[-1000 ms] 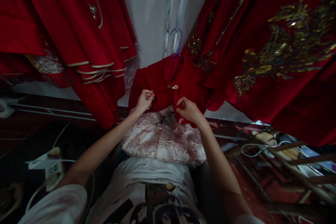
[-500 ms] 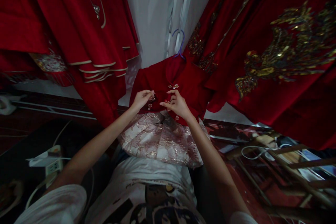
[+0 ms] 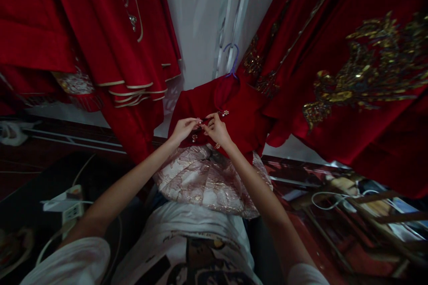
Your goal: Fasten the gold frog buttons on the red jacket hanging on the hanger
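Note:
A short red jacket (image 3: 247, 111) hangs on a purple hanger (image 3: 231, 60) in front of me. Flower-shaped jewelled fasteners run down its front: one fastener (image 3: 225, 112) near the collar, others lower down. My left hand (image 3: 184, 129) pinches the jacket's front edge at a fastener, above another small fastener (image 3: 194, 137). Close beside its fingertips, my right hand (image 3: 218, 132) is closed on the opposite front edge, its thumb and forefinger bent inward. The fingers partly hide the fastener between them. A shiny pink-and-white brocade cloth (image 3: 203, 182) lies below the jacket, over my lap.
Long red garments (image 3: 130, 53) hang at the left, and a red garment with gold sequins (image 3: 347, 80) hangs at the right. A power strip (image 3: 72, 209) with cables sits at lower left. Wooden furniture (image 3: 368, 222) and a white cable stand at lower right.
My right hand has moved left toward my left hand, and the fingertips now meet at the jacket's front. Its thumb and forefinger have come closer together. The view has shifted slightly.

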Tool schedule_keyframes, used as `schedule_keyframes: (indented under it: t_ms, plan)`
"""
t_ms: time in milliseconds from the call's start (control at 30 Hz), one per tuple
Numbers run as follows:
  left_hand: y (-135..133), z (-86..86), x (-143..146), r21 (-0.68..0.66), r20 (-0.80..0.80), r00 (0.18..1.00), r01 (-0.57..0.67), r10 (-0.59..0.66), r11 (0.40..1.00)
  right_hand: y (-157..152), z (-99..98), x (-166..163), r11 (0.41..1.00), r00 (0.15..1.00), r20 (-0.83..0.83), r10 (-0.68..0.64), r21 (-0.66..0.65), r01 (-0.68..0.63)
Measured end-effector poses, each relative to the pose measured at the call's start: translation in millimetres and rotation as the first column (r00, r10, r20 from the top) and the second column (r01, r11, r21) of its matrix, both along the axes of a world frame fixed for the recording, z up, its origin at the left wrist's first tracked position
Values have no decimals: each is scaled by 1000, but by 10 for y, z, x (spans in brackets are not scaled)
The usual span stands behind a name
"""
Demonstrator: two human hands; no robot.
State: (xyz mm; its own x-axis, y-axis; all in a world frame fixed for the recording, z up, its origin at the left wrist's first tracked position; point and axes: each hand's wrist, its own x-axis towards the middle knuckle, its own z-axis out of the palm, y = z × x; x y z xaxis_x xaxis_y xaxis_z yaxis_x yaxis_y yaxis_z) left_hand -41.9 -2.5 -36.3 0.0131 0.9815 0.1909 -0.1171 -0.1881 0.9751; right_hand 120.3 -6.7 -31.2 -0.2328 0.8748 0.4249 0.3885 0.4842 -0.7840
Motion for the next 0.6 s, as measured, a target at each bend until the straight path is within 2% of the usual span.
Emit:
schedule_keyframes:
  t_ms: [267, 467, 600]
  plan:
    - [11, -61, -21, 106, -90, 996, 22, -13, 994, -44, -16, -36, 994, 996, 9, -87, 72, 86]
    - [15, -86, -53, 169, -193, 980, -19, 52, 985, -28, -30, -55, 982, 992, 56, -116, 157, 105]
    - [12, -74, -46, 187, -194, 980, -16, 53, 982, -31, -22, -56, 976, 989, 63, -130, 184, 117]
